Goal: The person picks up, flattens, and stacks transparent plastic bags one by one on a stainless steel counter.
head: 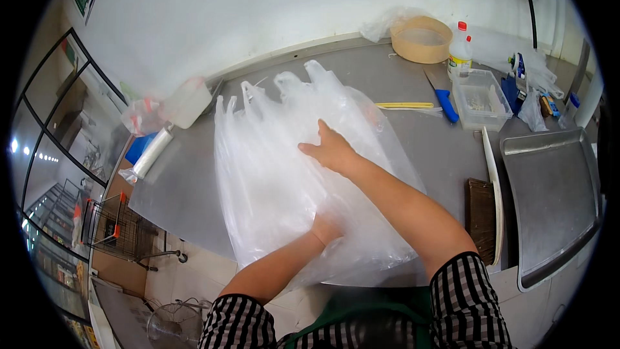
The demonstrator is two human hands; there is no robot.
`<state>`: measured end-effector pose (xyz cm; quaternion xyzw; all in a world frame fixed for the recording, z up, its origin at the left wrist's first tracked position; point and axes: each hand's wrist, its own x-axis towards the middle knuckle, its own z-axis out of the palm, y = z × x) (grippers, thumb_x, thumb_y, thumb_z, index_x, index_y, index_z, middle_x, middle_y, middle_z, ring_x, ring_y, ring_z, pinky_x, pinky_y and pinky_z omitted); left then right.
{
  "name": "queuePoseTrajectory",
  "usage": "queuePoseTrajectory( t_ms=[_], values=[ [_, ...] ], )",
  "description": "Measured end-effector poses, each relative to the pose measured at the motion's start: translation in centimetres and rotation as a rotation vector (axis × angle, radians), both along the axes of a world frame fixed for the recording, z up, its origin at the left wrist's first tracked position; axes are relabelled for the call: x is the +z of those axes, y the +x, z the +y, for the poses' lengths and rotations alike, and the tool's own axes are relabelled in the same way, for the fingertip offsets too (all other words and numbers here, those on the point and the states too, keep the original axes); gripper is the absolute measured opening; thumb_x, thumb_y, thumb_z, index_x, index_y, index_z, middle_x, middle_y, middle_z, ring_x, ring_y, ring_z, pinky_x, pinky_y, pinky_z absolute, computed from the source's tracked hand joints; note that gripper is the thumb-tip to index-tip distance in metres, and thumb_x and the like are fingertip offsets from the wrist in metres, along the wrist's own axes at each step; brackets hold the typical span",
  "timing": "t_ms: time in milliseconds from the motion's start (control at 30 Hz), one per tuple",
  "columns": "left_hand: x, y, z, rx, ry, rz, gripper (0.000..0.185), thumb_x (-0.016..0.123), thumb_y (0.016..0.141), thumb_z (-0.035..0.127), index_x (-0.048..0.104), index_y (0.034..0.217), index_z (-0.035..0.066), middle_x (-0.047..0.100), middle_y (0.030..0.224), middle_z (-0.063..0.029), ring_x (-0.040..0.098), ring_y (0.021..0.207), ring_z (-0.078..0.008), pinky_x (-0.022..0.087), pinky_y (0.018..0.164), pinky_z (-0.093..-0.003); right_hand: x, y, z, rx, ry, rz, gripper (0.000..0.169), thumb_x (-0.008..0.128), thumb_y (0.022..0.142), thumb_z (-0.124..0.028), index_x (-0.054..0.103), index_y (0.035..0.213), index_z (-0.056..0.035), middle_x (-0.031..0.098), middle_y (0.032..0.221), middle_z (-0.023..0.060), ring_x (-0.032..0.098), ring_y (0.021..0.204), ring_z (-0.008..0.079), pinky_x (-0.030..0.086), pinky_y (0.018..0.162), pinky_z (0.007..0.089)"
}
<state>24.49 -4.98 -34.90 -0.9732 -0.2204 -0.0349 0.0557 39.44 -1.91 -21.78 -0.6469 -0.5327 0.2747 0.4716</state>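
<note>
Translucent white plastic carrier bags (271,169) lie in a wide, loose heap before me, their handle loops pointing toward the wall. My right hand (332,149) rests on top of the heap, thumb and a finger spread apart; its other fingers are hard to make out. Nearer to me, my left hand (328,227) disappears into the folds of the plastic. Its fingers are hidden, so its grip does not show. A clearer plastic sheet or bag (402,155) spreads out along the right side of the heap.
The steel table (179,194) holds a blue-handled knife (446,102), a yellow cutter (407,105), a clear plastic tub (479,102) and a round sieve (421,41). Rightward are a brush (482,223) and a metal tray (552,203). A plastic roll (152,152) lies left.
</note>
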Motion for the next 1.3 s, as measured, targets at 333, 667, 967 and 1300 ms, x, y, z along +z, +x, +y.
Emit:
queuePoseTrajectory(
  t_ms=[333,667,967,1300],
  values=[
    [-7.7,-0.4,2.4,-0.059,-0.36,0.148,0.049,0.036,0.09,0.033,0.041,0.134,0.01,0.042,0.135,-0.0135,0.037,0.126,-0.0286,0.026,0.107,-0.043,2.4,-3.2,0.2,0.256,-0.201,-0.416,0.054,0.054,0.088,-0.026,0.038,0.132,0.0008,0.055,0.116,0.0188,0.059,0.095,0.032,0.047,0.081,0.0387],
    [-9.8,0.2,2.7,-0.103,-0.41,0.101,0.049,0.032,0.092,0.037,0.039,0.134,0.012,0.041,0.136,-0.0105,0.036,0.127,-0.026,0.023,0.108,-0.0408,3.3,-3.1,1.5,0.116,-0.044,-1.03,0.059,0.071,0.074,-0.029,0.05,0.127,-0.0121,0.029,0.142,0.0161,0.029,0.128,0.0336,0.035,0.098,0.0498],
    [-12.7,0.9,2.6,-0.169,-0.373,0.089,0.05,0.027,0.093,0.04,0.038,0.135,0.015,0.04,0.137,-0.0077,0.034,0.128,-0.0237,0.021,0.11,-0.0389,1.0,-3.2,2.6,0.14,-0.158,-0.676,0.075,0.073,0.072,-0.032,0.039,0.131,-0.0001,0.029,0.142,0.0176,0.041,0.119,0.0325,0.036,0.099,0.0407],
    [-2.4,-0.1,0.5,-0.084,-1.19,-0.23,0.053,0.028,0.096,0.041,0.027,0.142,0.015,0.026,0.147,-0.0065,0.024,0.135,-0.0238,0.015,0.112,-0.0386,-2.8,-6.7,0.2,0.208,0.389,-0.975,0.039,0.05,0.087,-0.013,0.049,0.122,0.0036,0.045,0.128,0.0078,0.044,0.108,0.0237,0.033,0.101,0.0455]
  ],
)
